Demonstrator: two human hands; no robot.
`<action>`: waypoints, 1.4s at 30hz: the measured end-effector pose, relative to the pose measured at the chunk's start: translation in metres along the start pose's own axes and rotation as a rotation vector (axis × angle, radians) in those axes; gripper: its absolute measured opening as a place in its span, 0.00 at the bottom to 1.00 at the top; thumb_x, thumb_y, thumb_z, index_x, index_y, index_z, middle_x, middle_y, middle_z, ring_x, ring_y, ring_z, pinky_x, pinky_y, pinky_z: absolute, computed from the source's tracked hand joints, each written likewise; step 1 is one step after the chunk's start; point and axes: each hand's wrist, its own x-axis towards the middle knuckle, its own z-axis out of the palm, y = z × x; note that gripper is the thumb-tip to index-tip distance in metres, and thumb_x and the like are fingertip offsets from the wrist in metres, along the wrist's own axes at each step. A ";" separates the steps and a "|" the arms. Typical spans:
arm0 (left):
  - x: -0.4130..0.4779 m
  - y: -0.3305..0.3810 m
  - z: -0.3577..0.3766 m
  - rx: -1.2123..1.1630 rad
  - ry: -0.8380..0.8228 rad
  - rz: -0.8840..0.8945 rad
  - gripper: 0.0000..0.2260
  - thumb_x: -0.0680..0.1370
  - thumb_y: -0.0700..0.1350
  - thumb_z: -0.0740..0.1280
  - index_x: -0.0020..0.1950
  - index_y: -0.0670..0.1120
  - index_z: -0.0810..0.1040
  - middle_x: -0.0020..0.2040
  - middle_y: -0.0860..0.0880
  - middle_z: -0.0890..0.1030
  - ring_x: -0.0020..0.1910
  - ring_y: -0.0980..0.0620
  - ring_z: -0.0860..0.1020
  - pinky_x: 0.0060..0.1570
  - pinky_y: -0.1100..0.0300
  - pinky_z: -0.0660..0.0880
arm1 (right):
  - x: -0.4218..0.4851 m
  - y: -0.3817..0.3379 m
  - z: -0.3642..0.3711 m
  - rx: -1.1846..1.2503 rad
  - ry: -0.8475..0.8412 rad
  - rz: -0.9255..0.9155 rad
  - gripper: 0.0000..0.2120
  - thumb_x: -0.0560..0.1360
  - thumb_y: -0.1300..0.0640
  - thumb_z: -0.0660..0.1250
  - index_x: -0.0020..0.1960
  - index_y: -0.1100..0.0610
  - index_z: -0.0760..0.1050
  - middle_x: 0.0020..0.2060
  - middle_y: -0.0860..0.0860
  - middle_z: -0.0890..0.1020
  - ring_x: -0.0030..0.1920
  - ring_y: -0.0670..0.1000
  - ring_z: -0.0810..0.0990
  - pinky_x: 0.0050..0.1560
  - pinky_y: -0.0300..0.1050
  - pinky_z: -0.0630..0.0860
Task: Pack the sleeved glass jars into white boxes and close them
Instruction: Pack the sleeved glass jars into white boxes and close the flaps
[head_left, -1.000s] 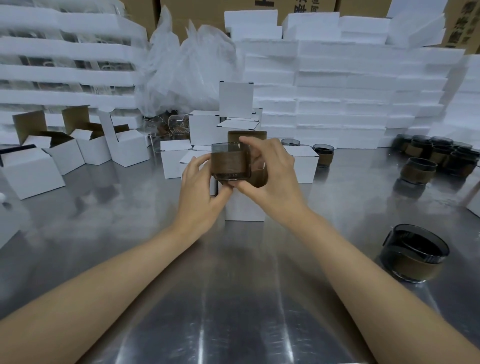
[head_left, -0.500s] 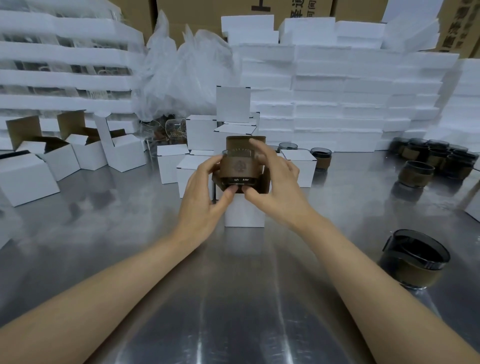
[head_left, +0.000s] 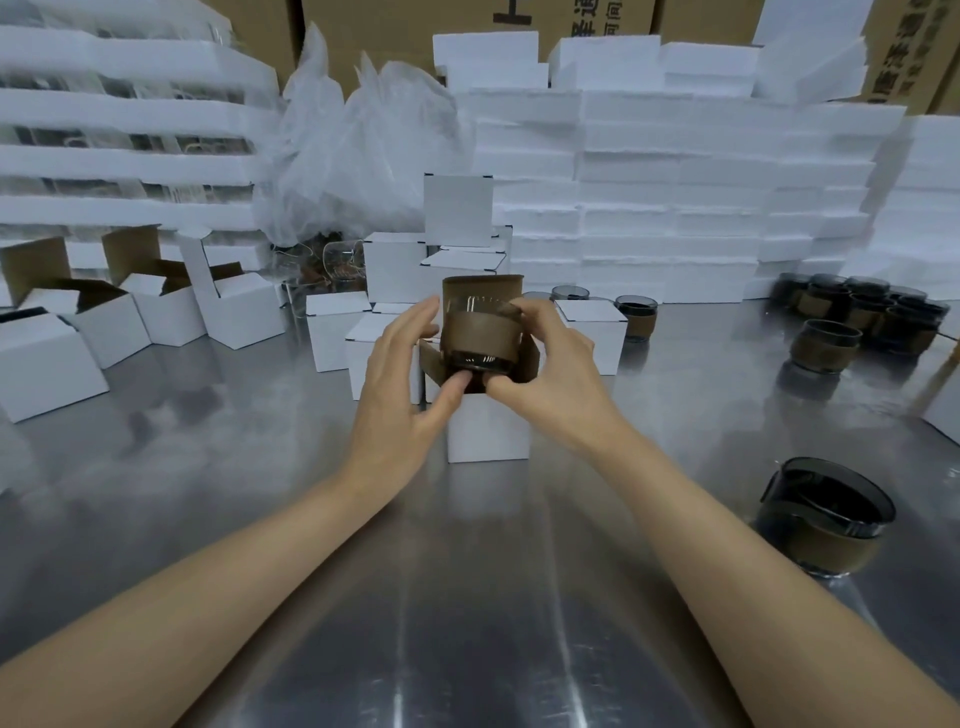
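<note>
Head view: both hands, left hand (head_left: 400, 384) and right hand (head_left: 550, 374), pinch sleeved glass jar (head_left: 480, 332) with fingers over open white box (head_left: 488, 426); lower it straight, clear of flaps.

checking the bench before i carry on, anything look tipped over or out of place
One thing: behind the closed boxes, near the plastic bag, a clear glass lies on its side. The jar held by both hands, left and right, over the open box is tilted, but that looks deliberate.
</note>
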 end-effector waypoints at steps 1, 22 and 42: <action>0.000 -0.001 0.000 -0.003 0.002 -0.030 0.27 0.75 0.39 0.70 0.73 0.45 0.66 0.69 0.51 0.70 0.66 0.53 0.70 0.68 0.64 0.63 | 0.001 0.000 0.000 0.044 -0.011 0.034 0.24 0.65 0.55 0.70 0.58 0.46 0.68 0.53 0.39 0.78 0.63 0.35 0.68 0.69 0.49 0.62; 0.001 -0.002 -0.003 -0.073 -0.016 -0.101 0.21 0.77 0.48 0.65 0.70 0.51 0.67 0.65 0.54 0.73 0.67 0.56 0.70 0.68 0.53 0.66 | 0.001 -0.002 -0.008 0.070 -0.038 0.036 0.29 0.72 0.53 0.72 0.70 0.45 0.67 0.60 0.39 0.74 0.69 0.45 0.66 0.72 0.51 0.60; -0.001 0.002 -0.004 -0.084 -0.077 -0.106 0.23 0.78 0.57 0.61 0.71 0.52 0.67 0.67 0.54 0.73 0.68 0.55 0.69 0.69 0.48 0.65 | 0.002 0.004 -0.008 0.197 0.004 0.024 0.22 0.74 0.47 0.70 0.67 0.46 0.73 0.58 0.42 0.79 0.61 0.36 0.74 0.64 0.34 0.67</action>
